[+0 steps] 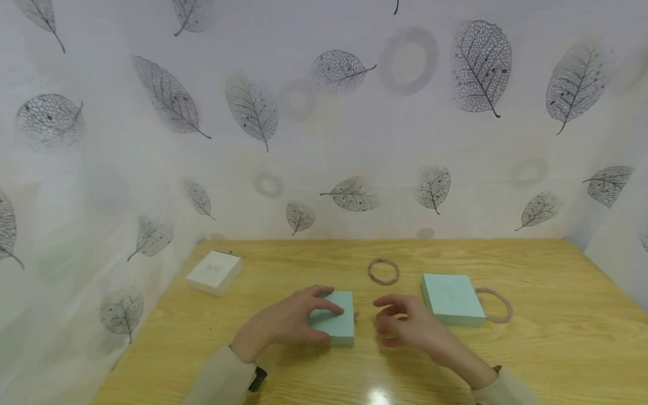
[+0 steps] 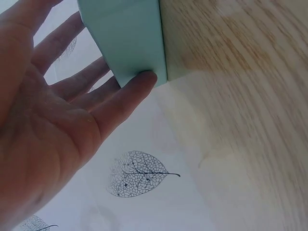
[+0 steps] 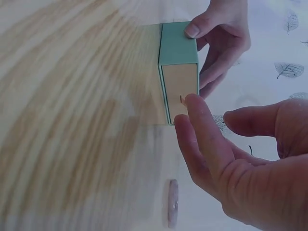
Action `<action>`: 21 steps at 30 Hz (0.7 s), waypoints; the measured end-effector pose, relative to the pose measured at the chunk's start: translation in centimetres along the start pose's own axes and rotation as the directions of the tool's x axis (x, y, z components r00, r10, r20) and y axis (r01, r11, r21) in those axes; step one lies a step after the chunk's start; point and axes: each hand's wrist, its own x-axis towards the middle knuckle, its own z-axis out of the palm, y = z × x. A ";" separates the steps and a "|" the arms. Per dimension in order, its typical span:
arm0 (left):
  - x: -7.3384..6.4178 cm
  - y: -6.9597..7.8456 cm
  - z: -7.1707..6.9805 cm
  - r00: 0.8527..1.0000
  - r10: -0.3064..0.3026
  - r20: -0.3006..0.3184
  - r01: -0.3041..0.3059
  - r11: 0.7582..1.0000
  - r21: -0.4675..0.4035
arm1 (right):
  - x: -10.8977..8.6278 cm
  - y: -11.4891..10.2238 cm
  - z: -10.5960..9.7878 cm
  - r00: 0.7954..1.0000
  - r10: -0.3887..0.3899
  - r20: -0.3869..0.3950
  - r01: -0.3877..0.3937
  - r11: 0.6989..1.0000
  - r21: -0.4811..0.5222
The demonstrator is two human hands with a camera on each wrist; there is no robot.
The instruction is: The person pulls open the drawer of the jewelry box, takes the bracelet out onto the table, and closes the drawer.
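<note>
On the far left of the wooden table (image 1: 506, 365), a white box (image 1: 215, 273) lies near the edge. Next comes the person's left hand (image 1: 288, 318), with a black strap (image 1: 257, 379) at the wrist. It holds a mint-green box (image 1: 341, 332) that lies flat near the middle of the table, the thumb on the near side and the other fingers reaching over the top. The box's right end is pale (image 3: 178, 82), with a small tab (image 1: 356, 317) sticking out. A pinkish bangle (image 1: 383, 259) lies farther back, to the right of that box. In front of it is the right hand (image 1: 407, 326), fingers loosely bent and parted, close to the tab but apart from it. Farther right lies a second green box (image 1: 453, 300), and just beside its right end a second bangle (image 1: 508, 306); I cannot tell whether they touch
</note>
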 end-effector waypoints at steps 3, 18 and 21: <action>0.4 -0.2 0.1 1.000 -0.016 0.001 0.016 1.000 -0.014 | -0.6 -0.2 -0.6 1.000 -0.005 -0.009 0.005 1.000 -0.019; 2.4 -0.8 0.1 1.000 -0.029 -0.006 0.029 1.000 0.012 | -2.4 -0.5 -2.8 0.999 -0.049 -0.017 0.046 0.991 -0.126; 2.7 -0.9 0.0 0.999 -0.037 -0.005 0.037 0.999 0.007 | -2.6 -0.4 -3.1 0.999 -0.046 -0.007 0.045 0.992 -0.121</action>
